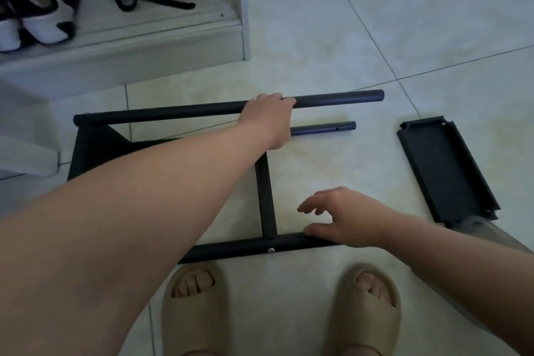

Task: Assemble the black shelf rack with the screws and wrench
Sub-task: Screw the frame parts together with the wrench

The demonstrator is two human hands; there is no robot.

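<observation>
The partly built black shelf rack (265,196) lies on its side on the tiled floor. My left hand (268,118) grips its far upright tube (341,98), fingers curled over the top. A second far tube (323,128) shows just below that hand. My right hand (346,217) hovers with fingers spread; its thumb touches the near tube (231,250), which carries a silver screw (271,250). A cross shelf panel joins the near and far tubes. One loose black shelf panel (445,170) lies to the right. No wrench is visible.
A white cabinet (179,46) holding shoes and a bag stands at the back left. My feet in beige slippers (196,312) stand just in front of the rack. A clear plastic bag (485,228) lies by the loose panel's near end.
</observation>
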